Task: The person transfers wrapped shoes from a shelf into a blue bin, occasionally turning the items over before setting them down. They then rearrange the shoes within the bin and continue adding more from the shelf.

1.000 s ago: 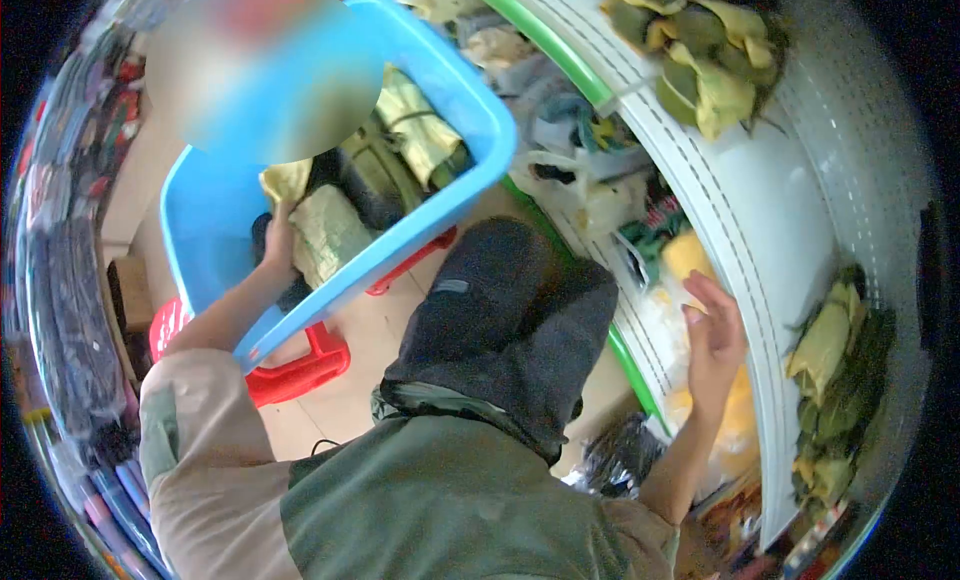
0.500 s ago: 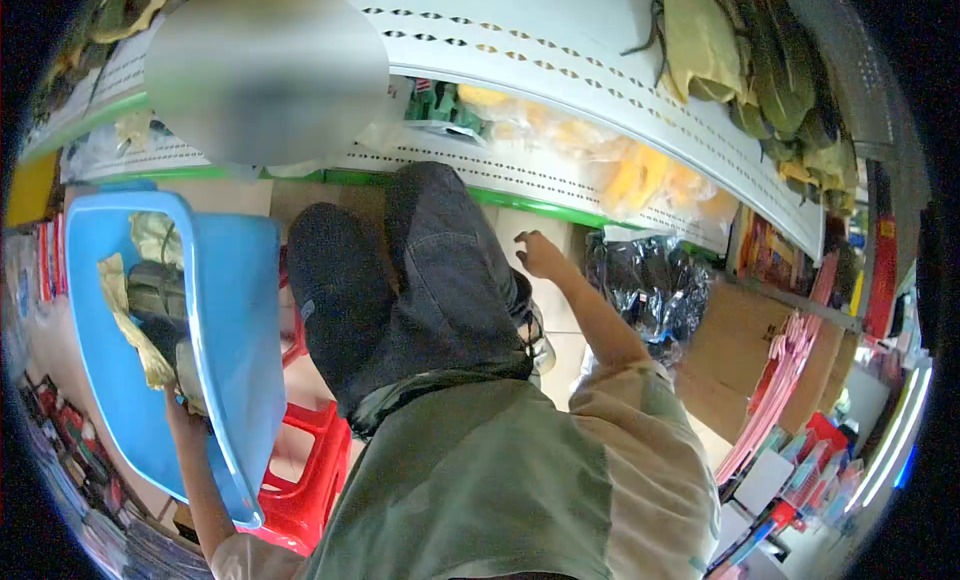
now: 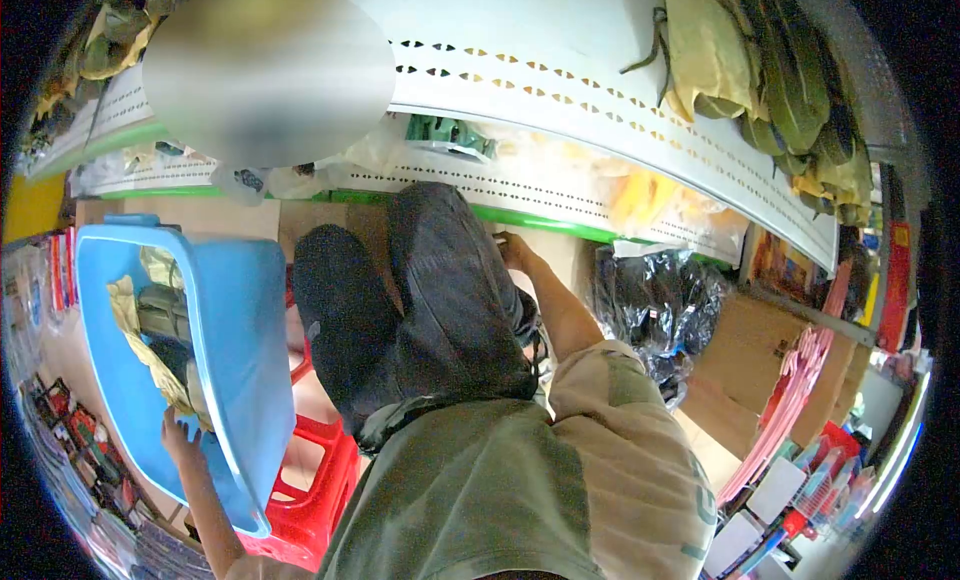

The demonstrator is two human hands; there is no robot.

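My left hand (image 3: 182, 442) is inside a blue plastic tub (image 3: 245, 350), fingers spread, just below the end of a bundle of pale and dark green leaves (image 3: 165, 315). Whether a fingertip touches the bundle I cannot tell. Several leaf bundles seem to lie together in the tub, overlapping. My right hand (image 3: 514, 252) hangs beside my raised right knee (image 3: 440, 240), in front of the lower shelf. The knee partly covers its fingers, and nothing shows in it.
A white shelf (image 3: 540, 30) with leaf bundles (image 3: 715, 60) spans the top. Below are bagged yellow goods (image 3: 650, 200) on a green-edged shelf. Black plastic bags (image 3: 655, 300) and a cardboard box (image 3: 740, 365) stand right. A red stool (image 3: 315, 480) is beside the tub.
My left hand has drawn back a little from the leaf bundle, its fingers now showing. My right hand has moved left, closer to my knee. The view has shifted slightly.
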